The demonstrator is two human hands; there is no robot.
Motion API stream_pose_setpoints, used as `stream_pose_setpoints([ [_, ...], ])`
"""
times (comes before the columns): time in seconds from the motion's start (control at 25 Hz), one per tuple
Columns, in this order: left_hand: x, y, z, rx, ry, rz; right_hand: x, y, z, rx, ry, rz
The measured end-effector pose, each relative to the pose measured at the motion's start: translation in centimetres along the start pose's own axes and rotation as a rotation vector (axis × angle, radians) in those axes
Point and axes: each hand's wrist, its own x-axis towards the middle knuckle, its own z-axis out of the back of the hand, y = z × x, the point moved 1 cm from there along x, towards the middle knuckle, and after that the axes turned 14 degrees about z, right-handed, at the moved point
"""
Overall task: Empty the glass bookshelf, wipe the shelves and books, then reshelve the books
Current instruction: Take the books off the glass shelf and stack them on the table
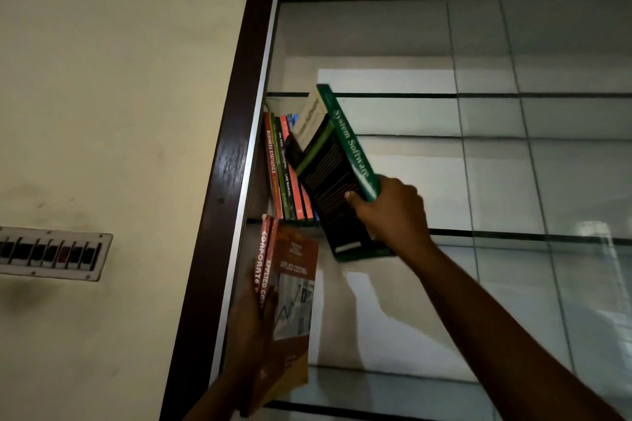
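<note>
My right hand (393, 212) grips a thick green book titled "System Software" (337, 167) by its lower end, tilted with its top leaning left against the books on the glass shelf (496, 233). Several thin books (282, 171) stand at that shelf's left end, one spine reading "Business Statistics". Lower down, my left hand (251, 328) holds two red-orange books (290, 301), "Applied Costing" in front and "Corporate" behind, upright near the cabinet's left frame.
The bookshelf has a dark wooden frame (222, 181) set in a cream wall, with glass shelves and glass panels (547, 113) to the right. A switchboard (51, 253) is mounted on the wall at the left.
</note>
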Motion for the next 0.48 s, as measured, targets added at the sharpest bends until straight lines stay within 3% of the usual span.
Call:
stream_pose_setpoints([
  [0.48, -24.6, -4.5, 9.7, 0.346, -0.23, 0.135, -21.5, 5.7, 7.2, 0.517, 0.303, -0.188],
])
